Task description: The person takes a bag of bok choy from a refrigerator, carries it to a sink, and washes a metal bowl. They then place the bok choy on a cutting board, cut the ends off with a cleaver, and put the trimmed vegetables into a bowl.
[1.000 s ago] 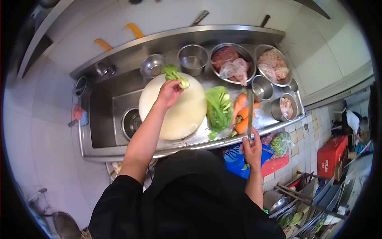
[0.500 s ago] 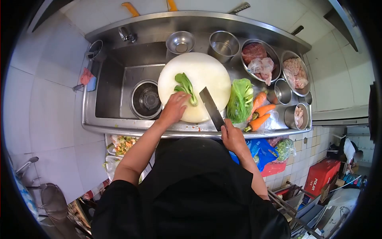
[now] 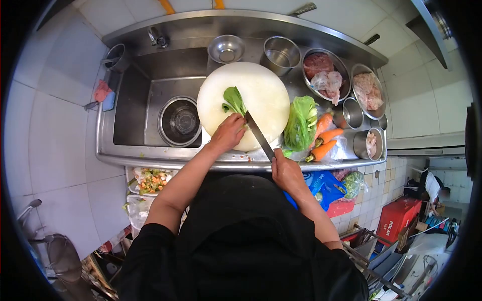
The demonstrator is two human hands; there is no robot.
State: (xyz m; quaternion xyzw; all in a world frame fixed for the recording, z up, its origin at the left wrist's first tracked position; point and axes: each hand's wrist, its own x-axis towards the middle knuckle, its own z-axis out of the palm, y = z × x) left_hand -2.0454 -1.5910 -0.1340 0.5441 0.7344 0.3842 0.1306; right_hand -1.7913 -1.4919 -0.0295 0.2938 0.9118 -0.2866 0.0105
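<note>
On the round white cutting board (image 3: 216, 83) lies a head of bok choy (image 3: 233, 99), leaves pointing away from me. My left hand (image 3: 229, 132) is closed over its stem end, hiding that part. My right hand (image 3: 287, 172) grips the handle of a cleaver (image 3: 259, 133). The blade slants across the board with its tip right at the bok choy, just beside my left fingers. A plastic bag of greens (image 3: 300, 123) lies against the board's right side, with carrots (image 3: 327, 137) next to it.
A sink (image 3: 131, 118) with a metal pot (image 3: 179, 122) is on the left. Behind the board stand a colander bowl (image 3: 226, 48) and a pot (image 3: 280, 54). Bowls of meat (image 3: 327, 75) (image 3: 368, 90) and small metal cups (image 3: 349, 114) line the right. Food scraps fill a tray (image 3: 151, 180) below.
The cleaver has moved left, from beside the bok choy to right at it. My left hand has shifted lower and now covers the stem end. The view has moved slightly.
</note>
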